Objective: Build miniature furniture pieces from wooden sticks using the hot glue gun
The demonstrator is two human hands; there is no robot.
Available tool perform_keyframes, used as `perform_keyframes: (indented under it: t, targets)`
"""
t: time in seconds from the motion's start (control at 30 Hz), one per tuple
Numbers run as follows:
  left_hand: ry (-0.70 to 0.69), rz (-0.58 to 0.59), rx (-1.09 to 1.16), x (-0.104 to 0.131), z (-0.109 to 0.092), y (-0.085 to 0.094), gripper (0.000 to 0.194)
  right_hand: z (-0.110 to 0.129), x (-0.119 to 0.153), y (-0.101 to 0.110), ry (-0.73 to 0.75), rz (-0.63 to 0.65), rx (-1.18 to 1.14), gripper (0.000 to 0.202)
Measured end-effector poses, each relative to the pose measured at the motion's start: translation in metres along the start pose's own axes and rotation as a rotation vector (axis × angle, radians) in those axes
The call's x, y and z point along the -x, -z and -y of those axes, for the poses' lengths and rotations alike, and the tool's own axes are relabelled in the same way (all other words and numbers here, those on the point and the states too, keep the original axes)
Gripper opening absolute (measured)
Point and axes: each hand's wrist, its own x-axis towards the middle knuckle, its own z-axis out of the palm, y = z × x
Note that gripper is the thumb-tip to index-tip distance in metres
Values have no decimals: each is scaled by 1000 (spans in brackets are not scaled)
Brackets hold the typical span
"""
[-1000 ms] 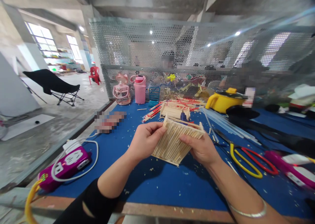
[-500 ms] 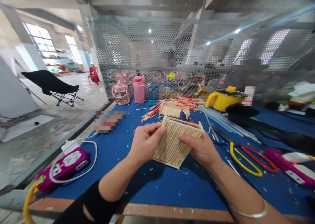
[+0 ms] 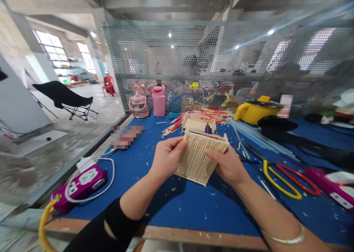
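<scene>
A panel of pale wooden sticks, set side by side within a stick frame, is held tilted above the blue table. At its upper left edge my left hand pinches it between thumb and fingers. My right hand grips the right side, thumb lying on the face and fingers hidden behind. Just beyond the panel stands a small dark blue figure or bottle top, partly covered. Behind that lies another stick-built piece.
Loose red-and-pale sticks lie at the back. Clear glue sticks and scissors with yellow and red handles are at right, near a yellow pot. A purple power strip lies left. Pink bottles stand before a perforated screen.
The view has shifted slightly, so the scene sits a little further right. Both hands keep their hold on the stick panel, whose tilt has changed a little.
</scene>
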Motion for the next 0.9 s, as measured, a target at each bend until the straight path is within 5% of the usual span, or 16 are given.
perform_keyframes:
  t: [0.2, 0.53, 0.9]
  targets:
    - [26, 1, 20, 0, -3, -1, 28, 0, 1, -7, 15, 10, -39, 51]
    - [58, 2, 32, 1, -5, -2, 29, -7, 2, 3, -23, 113, 85, 36]
    - [49, 33, -30, -2, -1, 0, 29, -1, 2, -5, 22, 82, 118, 39]
